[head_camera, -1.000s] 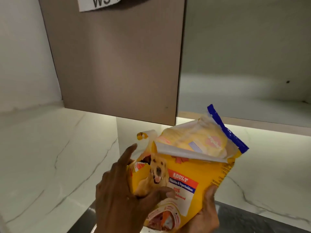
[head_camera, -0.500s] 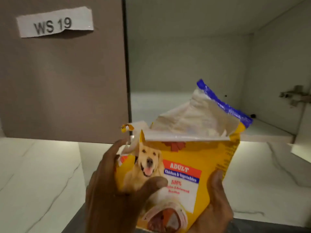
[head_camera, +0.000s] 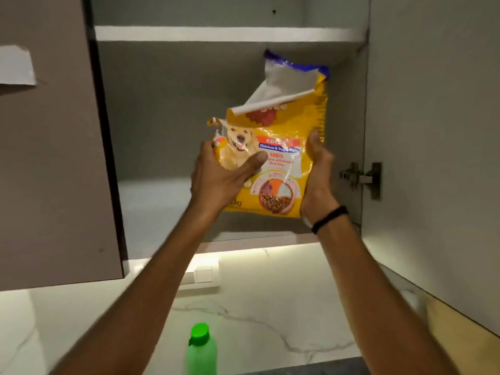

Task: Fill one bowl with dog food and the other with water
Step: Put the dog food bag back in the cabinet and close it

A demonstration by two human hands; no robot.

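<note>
Fingers of left hand [head_camera: 216, 180] and right hand [head_camera: 319, 171] mostly behind dog food bag [head_camera: 284, 169]; green bottle [head_camera: 201, 350] base off bottom edge.

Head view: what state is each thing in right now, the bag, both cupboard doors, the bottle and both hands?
dog food bag, top torn open, upright, held in front of the lower shelf.
right cupboard door, swung open.
left cupboard door, shut.
green bottle, cap on, upright.
left hand, grips the bag's left side.
right hand, grips the bag's right edge.
</note>
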